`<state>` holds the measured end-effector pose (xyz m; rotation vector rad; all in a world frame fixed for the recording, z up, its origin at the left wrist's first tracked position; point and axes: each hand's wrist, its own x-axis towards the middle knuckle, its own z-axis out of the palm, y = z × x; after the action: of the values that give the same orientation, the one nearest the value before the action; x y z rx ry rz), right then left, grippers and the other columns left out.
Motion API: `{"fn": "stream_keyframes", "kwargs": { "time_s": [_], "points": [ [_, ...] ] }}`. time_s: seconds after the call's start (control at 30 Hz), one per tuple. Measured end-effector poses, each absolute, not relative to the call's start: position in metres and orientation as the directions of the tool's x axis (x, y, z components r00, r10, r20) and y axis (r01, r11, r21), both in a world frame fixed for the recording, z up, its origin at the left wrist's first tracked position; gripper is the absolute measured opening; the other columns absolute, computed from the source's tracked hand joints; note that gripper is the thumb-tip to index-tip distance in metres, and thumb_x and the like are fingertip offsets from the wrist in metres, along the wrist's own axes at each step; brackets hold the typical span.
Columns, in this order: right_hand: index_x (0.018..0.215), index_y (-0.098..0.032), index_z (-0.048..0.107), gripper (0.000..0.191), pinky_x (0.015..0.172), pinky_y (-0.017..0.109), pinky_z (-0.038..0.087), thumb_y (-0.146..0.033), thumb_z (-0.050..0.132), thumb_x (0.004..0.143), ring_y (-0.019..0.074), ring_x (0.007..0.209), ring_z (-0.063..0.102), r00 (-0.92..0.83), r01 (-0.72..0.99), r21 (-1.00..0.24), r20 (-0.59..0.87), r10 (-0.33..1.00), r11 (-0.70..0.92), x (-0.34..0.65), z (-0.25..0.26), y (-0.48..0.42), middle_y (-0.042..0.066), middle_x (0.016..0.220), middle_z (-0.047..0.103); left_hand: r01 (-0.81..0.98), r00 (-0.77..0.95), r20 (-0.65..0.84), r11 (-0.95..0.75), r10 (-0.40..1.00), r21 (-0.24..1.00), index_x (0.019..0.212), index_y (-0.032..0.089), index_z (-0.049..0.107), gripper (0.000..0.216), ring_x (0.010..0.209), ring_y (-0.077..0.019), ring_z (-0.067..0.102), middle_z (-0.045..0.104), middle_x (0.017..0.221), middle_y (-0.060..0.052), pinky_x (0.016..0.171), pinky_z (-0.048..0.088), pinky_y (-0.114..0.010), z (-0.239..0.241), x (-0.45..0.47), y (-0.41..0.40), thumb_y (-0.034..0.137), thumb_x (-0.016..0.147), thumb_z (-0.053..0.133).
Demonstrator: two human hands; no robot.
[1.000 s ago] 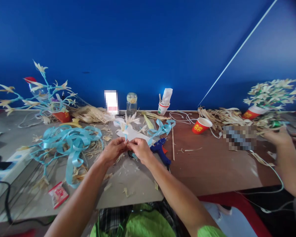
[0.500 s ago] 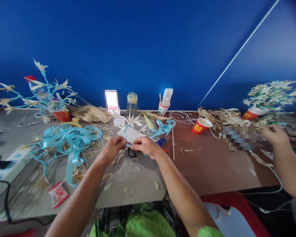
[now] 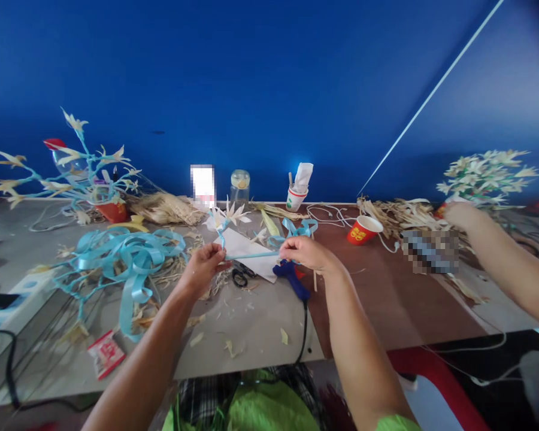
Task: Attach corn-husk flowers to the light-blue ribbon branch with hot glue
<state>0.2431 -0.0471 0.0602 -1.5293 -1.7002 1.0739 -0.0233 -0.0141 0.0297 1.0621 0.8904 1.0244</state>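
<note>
My left hand [image 3: 203, 267] pinches the blue-wrapped stem of a white artificial flower [image 3: 228, 218] whose pointed petals stand upright above my fingers. From there a narrow light-blue ribbon [image 3: 254, 255] runs taut to the right. My right hand [image 3: 306, 251] is closed on the ribbon's other part. Behind and below the ribbon lies a white sheet of paper [image 3: 247, 242]. Black-handled scissors [image 3: 239, 276] rest just under it, and a blue glue gun [image 3: 294, 280] lies beneath my right hand, its cord trailing to the table edge.
Loops of blue ribbon [image 3: 130, 257] and a blue-stemmed flower arrangement [image 3: 81, 158] occupy the left, near a power strip [image 3: 22, 311]. Dried husks [image 3: 161, 208], a glass jar [image 3: 240, 187] and a red paper cup [image 3: 363, 230] stand farther back. Another person's arm [image 3: 507, 257] reaches in at right.
My right hand has moved right, away from my left, drawing the ribbon out straight. The scissors and glue gun show more fully. The other person's hand has moved left and up toward the white flowers.
</note>
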Motion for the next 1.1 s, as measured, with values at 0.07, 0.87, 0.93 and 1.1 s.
{"fn": "stream_keyframes", "kwargs": {
  "time_s": [0.07,0.87,0.93,1.1],
  "points": [
    [0.069,-0.014,0.064,0.022,0.053,0.021,0.037,-0.035,0.059,0.072,0.0099,0.056,0.05,-0.105,0.443,-0.896,-0.094,0.99,-0.039,0.252,0.059,-0.047,0.0,0.061,0.06,-0.225,0.293,-0.106,0.176,0.95,0.958,0.075,0.015,0.051,0.032,0.058,-0.0115,0.06,0.058,0.063,0.003,0.068,0.054,-0.034,0.031,-0.022,-0.016,0.038,0.064,0.072],
    [0.055,-0.018,0.058,0.034,0.053,0.025,0.033,-0.048,0.055,0.071,0.012,0.051,0.045,0.267,0.605,-0.794,0.129,0.955,-0.061,0.216,0.056,0.002,-0.004,0.047,0.046,-0.105,0.281,-0.132,0.167,0.951,0.98,0.075,0.016,0.047,0.035,0.042,-0.01,0.053,0.056,0.047,0.004,0.049,0.048,-0.025,0.031,-0.016,-0.019,0.044,0.065,0.067],
    [0.056,-0.018,0.055,0.03,0.054,0.024,0.033,-0.046,0.059,0.067,0.0115,0.052,0.044,0.308,0.602,-0.795,0.149,0.94,-0.071,0.214,0.055,0.008,-0.005,0.05,0.047,-0.108,0.28,-0.137,0.173,0.95,0.979,0.074,0.017,0.047,0.036,0.042,-0.0102,0.053,0.056,0.047,0.004,0.049,0.048,-0.025,0.032,-0.016,-0.02,0.044,0.064,0.067],
    [0.06,-0.018,0.053,0.021,0.053,0.023,0.032,-0.036,0.065,0.058,0.0087,0.052,0.039,0.343,0.425,-0.905,0.145,0.928,-0.016,0.211,0.053,0.017,-0.006,0.054,0.047,-0.119,0.268,-0.145,0.182,0.953,0.976,0.075,0.017,0.047,0.036,0.042,-0.01,0.052,0.056,0.047,0.005,0.05,0.048,-0.025,0.031,-0.016,-0.02,0.045,0.064,0.067]
  ]
}}
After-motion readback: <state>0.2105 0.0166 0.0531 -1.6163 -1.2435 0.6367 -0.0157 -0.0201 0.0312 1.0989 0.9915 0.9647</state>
